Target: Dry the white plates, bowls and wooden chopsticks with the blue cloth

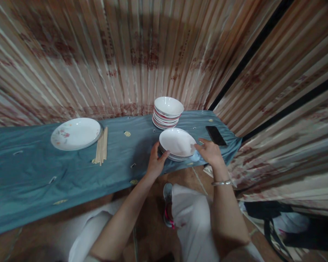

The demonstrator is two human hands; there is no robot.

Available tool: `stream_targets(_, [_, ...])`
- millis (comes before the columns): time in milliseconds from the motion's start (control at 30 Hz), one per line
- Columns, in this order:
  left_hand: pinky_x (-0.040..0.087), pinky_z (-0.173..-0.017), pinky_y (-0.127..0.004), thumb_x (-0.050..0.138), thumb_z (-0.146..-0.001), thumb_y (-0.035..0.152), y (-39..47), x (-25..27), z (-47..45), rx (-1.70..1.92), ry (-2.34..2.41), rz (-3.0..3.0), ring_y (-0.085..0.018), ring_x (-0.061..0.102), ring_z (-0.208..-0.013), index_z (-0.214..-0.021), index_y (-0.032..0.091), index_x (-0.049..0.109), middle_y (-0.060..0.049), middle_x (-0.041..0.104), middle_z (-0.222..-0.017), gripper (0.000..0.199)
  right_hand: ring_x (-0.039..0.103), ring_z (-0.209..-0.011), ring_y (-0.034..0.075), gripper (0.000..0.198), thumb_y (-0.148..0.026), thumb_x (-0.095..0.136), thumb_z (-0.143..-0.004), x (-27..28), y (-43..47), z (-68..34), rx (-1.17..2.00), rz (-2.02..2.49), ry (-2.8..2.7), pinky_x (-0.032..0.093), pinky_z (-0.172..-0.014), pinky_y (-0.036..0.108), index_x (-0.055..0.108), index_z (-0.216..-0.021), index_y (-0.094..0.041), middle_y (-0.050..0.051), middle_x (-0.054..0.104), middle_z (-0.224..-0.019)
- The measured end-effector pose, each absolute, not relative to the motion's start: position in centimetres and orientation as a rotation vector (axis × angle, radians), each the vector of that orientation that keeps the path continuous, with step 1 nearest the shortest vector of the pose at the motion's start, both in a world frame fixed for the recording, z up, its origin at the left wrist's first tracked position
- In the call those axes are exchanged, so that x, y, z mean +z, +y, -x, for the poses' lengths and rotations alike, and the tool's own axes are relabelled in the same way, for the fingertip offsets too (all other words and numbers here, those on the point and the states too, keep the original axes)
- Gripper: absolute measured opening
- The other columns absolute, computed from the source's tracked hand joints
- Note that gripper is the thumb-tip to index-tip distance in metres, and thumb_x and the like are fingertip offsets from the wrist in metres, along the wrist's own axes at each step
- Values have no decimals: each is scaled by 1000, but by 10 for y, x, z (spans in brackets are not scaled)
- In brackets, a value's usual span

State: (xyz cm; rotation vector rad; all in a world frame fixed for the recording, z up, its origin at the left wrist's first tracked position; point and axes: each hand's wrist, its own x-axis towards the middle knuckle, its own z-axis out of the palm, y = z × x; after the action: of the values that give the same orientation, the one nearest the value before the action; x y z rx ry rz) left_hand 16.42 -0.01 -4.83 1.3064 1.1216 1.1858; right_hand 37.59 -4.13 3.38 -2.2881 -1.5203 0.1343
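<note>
In front of me a stack of shallow white dishes [177, 142] with a thin dark rim sits near the table's front edge. My left hand [155, 162] grips its left side, thumb over the near rim and fingers around the outside. At the right rim, my right hand [210, 151] pinches the edge, its fingers partly hidden. Something pale blue [195, 156] shows below that hand, too unclear to name. Just behind the dishes stands a stack of white bowls [168, 107], several of them with red bands.
A blue-green cloth [120, 160] covers the long, narrow table. Large oval plates [78, 133] with a flower print lie at left, beside several wooden chopsticks [101, 147]. A black phone [215, 135] lies at the right end. Pleated curtains [142, 54] hang behind and at right.
</note>
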Motion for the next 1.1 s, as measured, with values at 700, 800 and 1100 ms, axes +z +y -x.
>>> stream_targets(700, [36, -104, -45, 71, -73, 32, -3, -47, -130, 1273, 1071, -1098, -28, 39, -133, -130, 26, 48, -12, 46, -143, 62, 69, -88, 19, 25, -32, 52, -88, 85, -58, -255, 447, 1706, -1920, 47, -76, 25, 72, -101, -23, 3, 75, -93])
stream_targets(800, [36, -105, -44, 69, -73, 31, -3, -49, -96, 1317, 1141, -1088, -27, 42, -132, -128, 24, 50, -12, 49, -139, 59, 68, -89, 18, 26, -26, 50, -88, 65, -45, -227, 528, 1635, -1997, 47, -79, 24, 71, -103, -24, 2, 74, -97])
stream_targets(1100, [35, -107, -41, 71, -69, 25, -6, -47, 3, 1479, 1236, -921, -26, 45, -130, -123, 22, 51, -13, 47, -140, 58, 66, -101, 19, 32, -20, 47, -88, 9, -17, -142, 609, 1578, -2211, 44, -87, 24, 66, -114, -21, 6, 72, -108])
